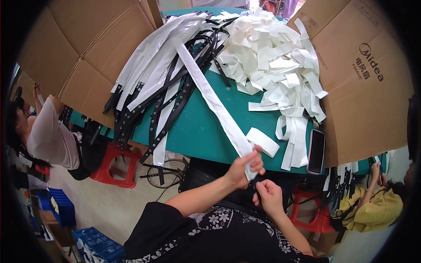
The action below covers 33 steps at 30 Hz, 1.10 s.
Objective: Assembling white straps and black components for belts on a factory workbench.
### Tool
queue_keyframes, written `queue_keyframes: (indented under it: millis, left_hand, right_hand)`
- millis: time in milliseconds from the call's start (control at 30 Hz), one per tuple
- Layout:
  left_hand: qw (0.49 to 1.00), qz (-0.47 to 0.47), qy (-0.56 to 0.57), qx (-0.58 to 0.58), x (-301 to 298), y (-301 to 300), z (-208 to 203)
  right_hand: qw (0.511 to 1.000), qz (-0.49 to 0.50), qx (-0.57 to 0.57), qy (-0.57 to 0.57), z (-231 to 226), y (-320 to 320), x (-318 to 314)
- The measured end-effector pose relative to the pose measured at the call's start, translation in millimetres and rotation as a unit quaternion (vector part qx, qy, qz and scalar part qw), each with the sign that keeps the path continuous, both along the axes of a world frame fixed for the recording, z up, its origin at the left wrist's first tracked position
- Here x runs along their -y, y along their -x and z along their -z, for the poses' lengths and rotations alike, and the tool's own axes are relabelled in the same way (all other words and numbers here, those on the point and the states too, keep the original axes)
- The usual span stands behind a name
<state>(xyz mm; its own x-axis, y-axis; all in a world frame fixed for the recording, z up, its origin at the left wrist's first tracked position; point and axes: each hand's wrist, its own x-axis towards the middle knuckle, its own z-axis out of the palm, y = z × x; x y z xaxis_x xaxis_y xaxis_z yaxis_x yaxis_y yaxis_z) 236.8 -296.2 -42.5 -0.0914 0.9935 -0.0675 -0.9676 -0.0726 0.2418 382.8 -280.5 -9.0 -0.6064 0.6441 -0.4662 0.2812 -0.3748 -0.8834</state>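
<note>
A long black belt in a white wrapping strip (215, 103) stretches from the far belts across the table towards me. My left hand (245, 168) is closed around its near end. Just below, my right hand (269, 196) pinches the belt's dark end, which pokes out of the wrapping; its exact shape is mostly hidden by the fingers. A folded white strip (265, 142) lies on the table just beyond my left hand. Farther left are black belts with metal eyelets (179, 105), some bare and some in white wrapping (144, 61).
Loose white strips (272, 52) are heaped on the green table (188, 131). A phone (315, 151) rests at its right edge. Cardboard sheets (364, 87) stand on both sides. Other people sit left and right, near red stools (116, 168). Blue crates (98, 245) stand lower left.
</note>
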Motion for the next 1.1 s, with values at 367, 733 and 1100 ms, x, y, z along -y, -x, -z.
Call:
queue_keyframes:
  millis: [367, 733, 1100]
  left_hand:
    - [0.996, 0.022, 0.068, -0.048, 4, -6, 10]
    - [0.987, 0.074, 0.099, -0.103, 22, -33, 12]
    - [0.786, 0.359, -0.123, -0.488, 78, -12, -2]
  right_hand:
    - [0.998, -0.060, -0.027, -0.014, 13, -4, -5]
    - [0.985, -0.143, -0.008, -0.099, 28, -29, -1]
    - [0.935, -0.150, -0.069, 0.314, 1, 239, -130]
